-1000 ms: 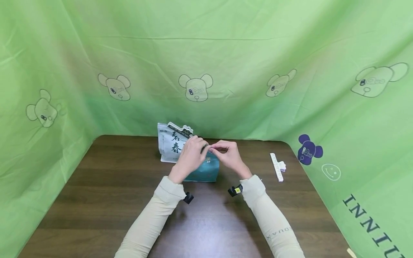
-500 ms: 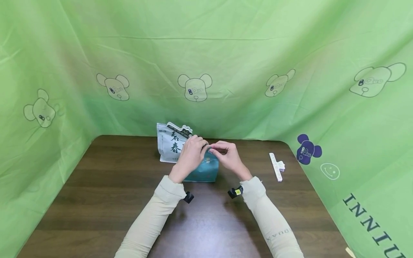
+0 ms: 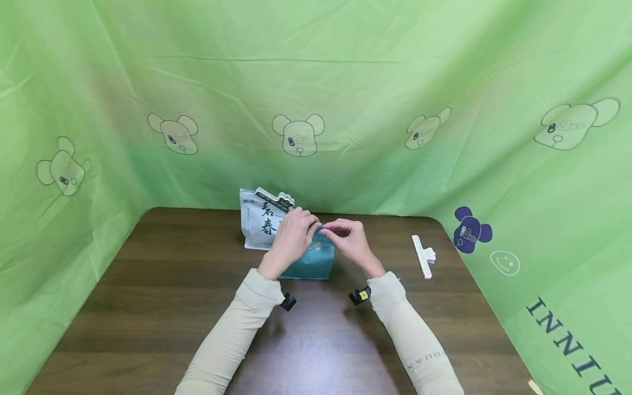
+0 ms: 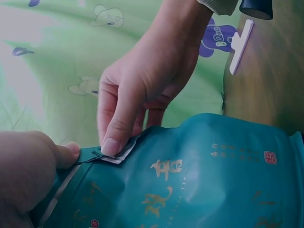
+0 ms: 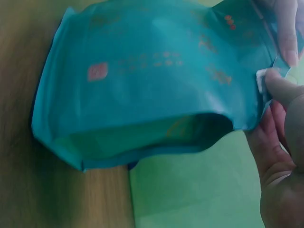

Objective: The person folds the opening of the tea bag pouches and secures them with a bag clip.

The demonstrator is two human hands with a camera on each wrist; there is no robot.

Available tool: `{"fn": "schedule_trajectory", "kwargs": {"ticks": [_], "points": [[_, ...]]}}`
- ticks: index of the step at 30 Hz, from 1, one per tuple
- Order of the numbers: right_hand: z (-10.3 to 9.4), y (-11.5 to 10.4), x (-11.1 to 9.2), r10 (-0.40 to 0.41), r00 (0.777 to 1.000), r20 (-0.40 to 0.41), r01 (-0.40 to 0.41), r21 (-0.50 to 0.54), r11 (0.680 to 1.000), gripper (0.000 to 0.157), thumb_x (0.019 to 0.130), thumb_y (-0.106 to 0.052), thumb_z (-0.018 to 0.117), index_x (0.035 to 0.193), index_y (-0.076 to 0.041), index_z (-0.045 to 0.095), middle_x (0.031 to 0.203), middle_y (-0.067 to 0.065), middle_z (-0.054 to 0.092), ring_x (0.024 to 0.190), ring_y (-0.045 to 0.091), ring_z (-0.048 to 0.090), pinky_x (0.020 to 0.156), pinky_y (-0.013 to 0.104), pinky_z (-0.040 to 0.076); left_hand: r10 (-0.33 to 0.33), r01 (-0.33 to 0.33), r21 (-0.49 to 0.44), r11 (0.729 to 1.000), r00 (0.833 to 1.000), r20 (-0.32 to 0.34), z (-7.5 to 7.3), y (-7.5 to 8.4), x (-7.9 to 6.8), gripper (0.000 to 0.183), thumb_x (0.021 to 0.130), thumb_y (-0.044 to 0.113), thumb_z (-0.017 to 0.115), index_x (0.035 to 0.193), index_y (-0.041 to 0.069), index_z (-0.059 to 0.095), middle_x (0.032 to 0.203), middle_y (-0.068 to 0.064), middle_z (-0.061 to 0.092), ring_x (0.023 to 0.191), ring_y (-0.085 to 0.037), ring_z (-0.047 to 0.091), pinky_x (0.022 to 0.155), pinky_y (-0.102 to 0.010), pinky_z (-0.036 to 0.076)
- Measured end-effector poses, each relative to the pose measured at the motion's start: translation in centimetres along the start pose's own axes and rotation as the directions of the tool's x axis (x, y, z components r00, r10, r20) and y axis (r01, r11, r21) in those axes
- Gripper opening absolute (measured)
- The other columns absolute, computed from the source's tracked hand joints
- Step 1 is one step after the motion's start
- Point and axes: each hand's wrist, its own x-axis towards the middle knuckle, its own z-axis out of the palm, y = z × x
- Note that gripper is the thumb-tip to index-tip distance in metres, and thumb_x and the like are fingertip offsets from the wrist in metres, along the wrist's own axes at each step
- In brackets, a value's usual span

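A teal tea pouch with gold lettering stands on the table, both hands at its top edge. My right hand pinches the folded top corner between thumb and fingers; a pale strip shows under the thumb in the left wrist view. Close beside it, my left hand grips the same top edge, its thumb along the seal. The left hand's other fingers are mostly hidden. Behind the left hand stands a white pouch with dark lettering, its top corner held by a white bag clip.
Another white bag clip lies on the wooden table, right of the hands. A green cloth with bear prints hangs behind the table and along its sides.
The right fingertips shift very slightly at the pouch's top corner, and a bit more teal shows between the two hands. Otherwise the hands and both pouches stay in place.
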Motion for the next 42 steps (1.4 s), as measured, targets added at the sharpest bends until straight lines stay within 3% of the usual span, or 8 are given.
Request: {"fn": "schedule_trajectory", "kwargs": {"ticks": [4,9,15,24,32,38,42], "points": [[-0.1,0.3,-0.3,0.03,1.0,0.006,-0.03,0.019,0.999,0.008,0.086,0.012,0.073,0.093,0.012,0.075,0.086,0.028,0.071,0.074,0.018,0.07,0.067,0.023,0.056,0.005,-0.005,0.004,1.0,1.0,0.004,0.0,0.0,-0.1,0.011,0.097,0.012,0.069,0.092,0.007,0.077,0.086,-0.003,0.073,0.08,-0.021,0.059,0.076,-0.034,0.047],[-0.1,0.8,-0.5,0.0,1.0,0.027,-0.002,0.048,0.999,0.011,0.089,0.015,0.067,0.099,0.016,0.073,0.089,0.032,0.069,0.076,0.024,0.069,0.067,0.017,0.054,0.003,-0.003,0.003,1.0,1.0,0.003,0.1,0.1,-0.2,0.009,0.096,0.011,0.07,0.092,0.006,0.077,0.086,-0.003,0.072,0.08,-0.022,0.059,0.076,-0.034,0.047],[-0.2,1.0,-0.7,-0.027,0.999,0.025,0.026,0.051,0.998,0.013,0.089,0.016,0.066,0.1,0.018,0.072,0.091,0.031,0.07,0.078,0.018,0.07,0.067,0.016,0.055,0.005,-0.005,0.014,1.0,1.0,0.009,0.0,0.2,-0.2,0.01,0.097,0.012,0.069,0.092,0.006,0.077,0.086,-0.003,0.073,0.081,-0.022,0.059,0.077,-0.034,0.048],[-0.8,1.6,-1.6,0.097,0.995,-0.004,-0.097,0.022,0.995,0.007,0.09,0.008,0.071,0.094,0.012,0.075,0.085,0.026,0.072,0.073,0.021,0.069,0.065,0.018,0.054,0.009,-0.009,0.012,1.0,1.0,0.011,0.2,0.4,-0.3,0.01,0.096,0.012,0.07,0.092,0.006,0.077,0.087,-0.003,0.073,0.082,-0.022,0.059,0.078,-0.035,0.048],[-0.7,1.4,-1.9,0.0,1.0,-0.001,0.0,-0.013,1.0,0.01,0.087,0.016,0.068,0.095,0.015,0.074,0.084,0.029,0.07,0.071,0.03,0.068,0.065,0.016,0.054,0.013,-0.013,0.012,1.0,1.0,0.014,0.3,0.3,-0.3,0.011,0.097,0.013,0.069,0.093,0.006,0.077,0.087,-0.003,0.073,0.082,-0.021,0.059,0.078,-0.035,0.048],[-0.6,1.5,-1.8,0.008,1.0,0.009,-0.008,0.01,1.0,0.012,0.086,0.019,0.067,0.096,0.016,0.073,0.086,0.032,0.069,0.073,0.028,0.069,0.066,0.019,0.056,0.016,-0.016,0.008,1.0,1.0,0.016,0.2,0.2,-0.3,0.011,0.097,0.012,0.069,0.093,0.006,0.077,0.087,-0.004,0.073,0.082,-0.022,0.058,0.078,-0.035,0.048],[-0.7,1.5,-1.8,0.006,1.0,0.026,-0.007,0.028,1.0,0.015,0.085,0.021,0.066,0.098,0.018,0.072,0.089,0.033,0.069,0.075,0.033,0.068,0.066,0.019,0.056,0.018,-0.018,-0.003,1.0,1.0,0.008,0.1,0.0,-0.2,0.011,0.097,0.013,0.069,0.092,0.006,0.076,0.086,-0.004,0.073,0.082,-0.022,0.058,0.078,-0.035,0.048]]}}
